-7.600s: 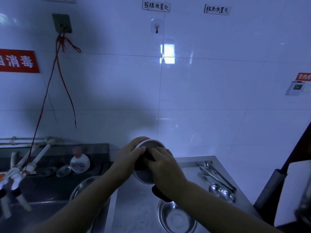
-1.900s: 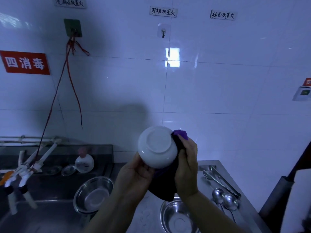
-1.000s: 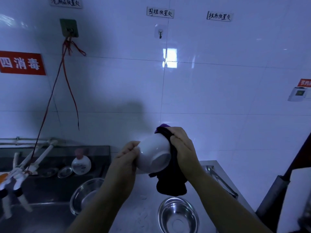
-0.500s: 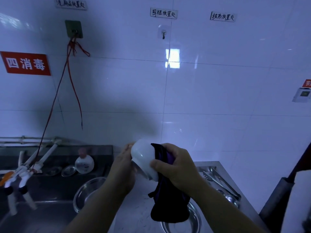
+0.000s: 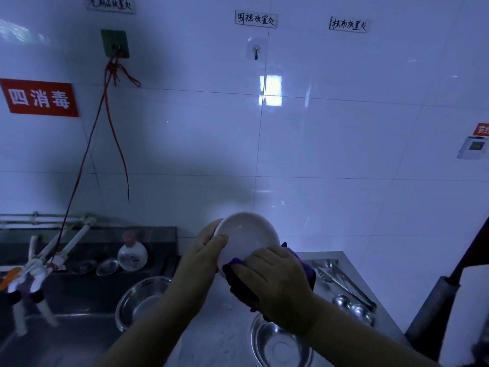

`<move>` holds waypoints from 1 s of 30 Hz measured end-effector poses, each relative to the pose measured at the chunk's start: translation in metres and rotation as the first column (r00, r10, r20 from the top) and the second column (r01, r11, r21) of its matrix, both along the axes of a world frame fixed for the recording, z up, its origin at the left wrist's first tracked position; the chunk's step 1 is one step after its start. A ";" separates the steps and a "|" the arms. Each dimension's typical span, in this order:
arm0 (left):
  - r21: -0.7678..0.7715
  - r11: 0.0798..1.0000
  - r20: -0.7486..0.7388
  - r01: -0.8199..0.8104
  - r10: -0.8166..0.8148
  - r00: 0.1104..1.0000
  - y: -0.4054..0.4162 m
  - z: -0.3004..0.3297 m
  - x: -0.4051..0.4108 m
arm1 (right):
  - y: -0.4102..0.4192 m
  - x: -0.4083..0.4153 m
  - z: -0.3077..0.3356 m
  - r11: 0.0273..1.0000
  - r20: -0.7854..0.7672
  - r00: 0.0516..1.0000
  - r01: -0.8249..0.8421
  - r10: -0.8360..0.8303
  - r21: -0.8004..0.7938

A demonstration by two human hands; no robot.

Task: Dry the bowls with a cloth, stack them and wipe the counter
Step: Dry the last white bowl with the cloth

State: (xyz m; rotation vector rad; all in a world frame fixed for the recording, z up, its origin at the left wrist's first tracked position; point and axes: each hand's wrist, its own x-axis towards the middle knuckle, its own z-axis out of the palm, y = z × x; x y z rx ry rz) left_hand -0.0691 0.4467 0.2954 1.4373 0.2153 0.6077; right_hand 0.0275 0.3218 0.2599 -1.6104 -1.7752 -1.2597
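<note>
Steel table (image 5: 211,337) beside a sink (image 5: 66,337), carrying a steel bowl (image 5: 280,345) below the hands; a second steel bowl (image 5: 143,295) sits at the sink edge. Held above the table, a white bowl (image 5: 248,237), mouth toward the camera: left hand (image 5: 203,258) clasps its rim, right hand (image 5: 275,282) grips a purple cloth (image 5: 243,287) against its lower edge. The bowl is probably glazed, stiff, breakable and slick when wet, best held thumb-over-rim; the cloth is soft and limp.

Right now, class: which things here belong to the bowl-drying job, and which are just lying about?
In the job:
white bowl
cloth
left hand
right hand
steel bowls
counter

Lying about:
tongs
ladles
bottle
sign
</note>
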 end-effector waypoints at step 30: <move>0.246 0.940 -0.540 0.236 -0.070 0.839 0.054 -0.039 0.000 | -0.002 0.072 -0.014 0.911 0.345 0.910 -0.077 0.230 -0.404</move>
